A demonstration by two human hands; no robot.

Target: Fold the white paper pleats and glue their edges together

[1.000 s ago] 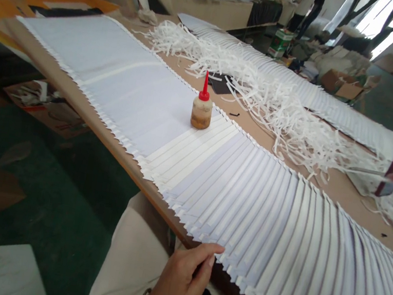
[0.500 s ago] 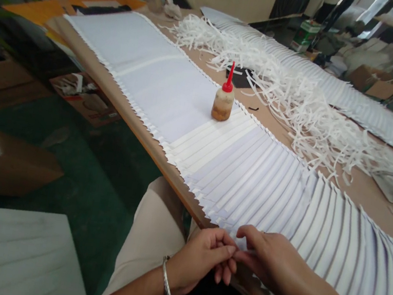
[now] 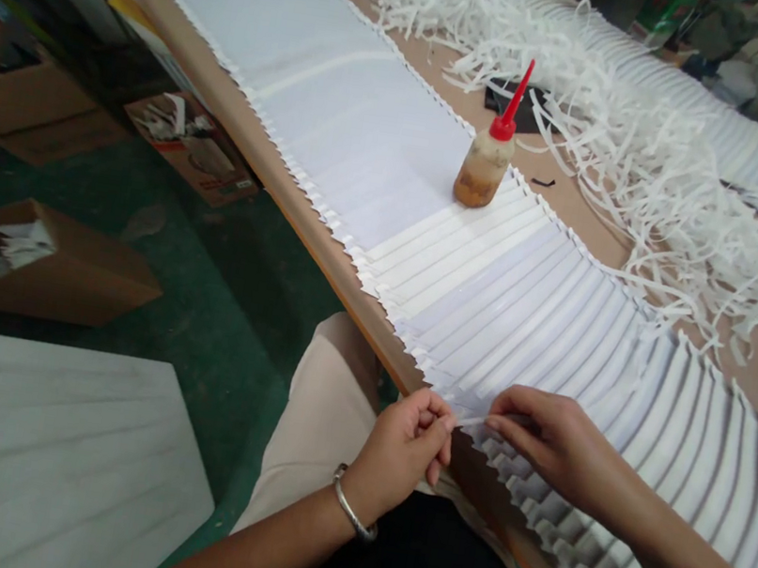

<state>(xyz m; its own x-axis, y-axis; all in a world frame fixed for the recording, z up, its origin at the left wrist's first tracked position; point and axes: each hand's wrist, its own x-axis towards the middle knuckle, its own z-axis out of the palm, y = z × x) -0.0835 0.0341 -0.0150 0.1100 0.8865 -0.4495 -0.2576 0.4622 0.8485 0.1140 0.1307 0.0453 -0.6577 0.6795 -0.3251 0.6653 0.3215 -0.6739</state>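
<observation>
A thin white strip [image 3: 470,422] spans the short gap between my two hands at the table's near edge. My left hand [image 3: 406,445], with a silver bangle at the wrist, is closed on one end of it. The other end is pinched between the thumb and fingers of my right hand [image 3: 539,427]. Just beyond lie overlapping white pleated sheets [image 3: 531,316], fanned in a long row. On these sheets stands a glue bottle [image 3: 484,169] with a red pointed nozzle and brownish contents.
Tangled white paper strips [image 3: 586,135] are heaped along the brown table [image 3: 427,59]. Behind them runs another row of pleated sheets [image 3: 663,99]. On the green floor to the left are a cardboard box [image 3: 89,269] and a pale board [image 3: 40,452].
My hands have moved slightly apart, and the white strip now shows between them. The view has shifted, so the table and bottle appear higher and the bottle farther right.
</observation>
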